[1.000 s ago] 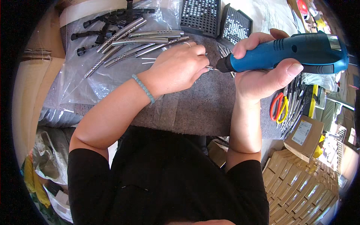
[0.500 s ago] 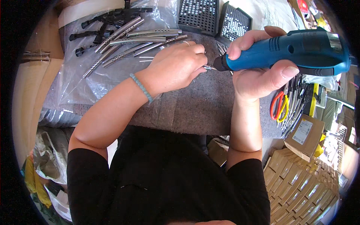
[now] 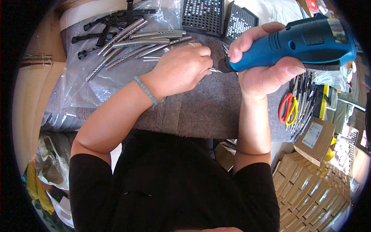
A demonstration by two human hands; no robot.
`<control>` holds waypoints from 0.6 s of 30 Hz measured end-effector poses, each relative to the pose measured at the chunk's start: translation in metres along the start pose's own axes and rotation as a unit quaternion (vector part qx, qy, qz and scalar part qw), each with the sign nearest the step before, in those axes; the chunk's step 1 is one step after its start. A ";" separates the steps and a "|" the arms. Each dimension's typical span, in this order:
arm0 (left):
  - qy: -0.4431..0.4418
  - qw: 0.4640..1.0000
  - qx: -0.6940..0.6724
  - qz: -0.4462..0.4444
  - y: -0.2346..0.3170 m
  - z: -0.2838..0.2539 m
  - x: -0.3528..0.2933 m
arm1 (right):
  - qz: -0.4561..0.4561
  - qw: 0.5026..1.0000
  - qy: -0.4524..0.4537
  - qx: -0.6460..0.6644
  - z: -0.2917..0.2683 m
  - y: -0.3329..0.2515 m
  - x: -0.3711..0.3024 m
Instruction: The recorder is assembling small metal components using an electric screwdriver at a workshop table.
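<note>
My right hand [image 3: 266, 73] wraps around a blue cordless power tool [image 3: 305, 44] with a black nose, held up and pointing left. Close to that nose, my left hand [image 3: 185, 63] has its fingers pinched on a small shiny metal piece [image 3: 215, 70], which mostly hides under the fingers. The tool's nose meets or nearly meets this piece; I cannot tell which. Beyond the left hand, several perforated chrome tubes [image 3: 148, 41] lie in a loose pile on clear plastic sheeting [image 3: 77, 91]. Two thin white strips [image 3: 150, 59] stick out beside the left wrist.
Two black perforated trays [image 3: 203, 17] with small silver parts stand at the back. Black plastic parts [image 3: 102, 34] lie at the far left. On the right are red-and-yellow-handled pliers [image 3: 289, 110], several thin metal tools [image 3: 303, 108] and a cardboard box [image 3: 314, 141]. Grey cloth [image 3: 205, 112] covers the table.
The power tool has tilted, its rear swinging up and its body rolling slightly in my right hand. Its nose has shifted slightly left. My left hand stays almost in place.
</note>
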State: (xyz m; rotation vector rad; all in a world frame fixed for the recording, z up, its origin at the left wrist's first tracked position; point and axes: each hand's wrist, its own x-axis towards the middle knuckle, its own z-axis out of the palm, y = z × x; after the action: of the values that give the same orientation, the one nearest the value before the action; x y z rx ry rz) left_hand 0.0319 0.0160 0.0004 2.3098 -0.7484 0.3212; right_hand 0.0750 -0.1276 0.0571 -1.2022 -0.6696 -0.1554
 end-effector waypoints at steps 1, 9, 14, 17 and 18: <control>-0.001 1.000 -0.001 0.004 0.000 0.000 0.000 | 0.010 1.000 -0.010 0.020 0.000 -0.001 0.001; 0.007 1.000 0.005 0.012 -0.001 0.001 0.000 | 0.097 0.990 -0.024 -0.095 0.006 -0.012 -0.007; -0.018 1.000 -0.012 -0.008 0.001 -0.002 -0.001 | 0.060 0.995 -0.028 -0.079 -0.007 -0.008 0.005; 0.008 1.000 0.010 0.021 0.002 -0.001 0.001 | 0.012 0.997 0.030 -0.070 -0.011 -0.016 0.022; 0.008 1.000 0.011 0.022 0.004 -0.002 0.000 | 0.010 0.997 0.031 -0.070 -0.011 -0.019 0.030</control>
State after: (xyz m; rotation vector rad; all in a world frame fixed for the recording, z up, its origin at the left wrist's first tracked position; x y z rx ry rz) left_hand 0.0299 0.0149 0.0037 2.3121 -0.7935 0.3693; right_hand 0.0942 -0.1374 0.0873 -1.3319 -0.6004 -0.2244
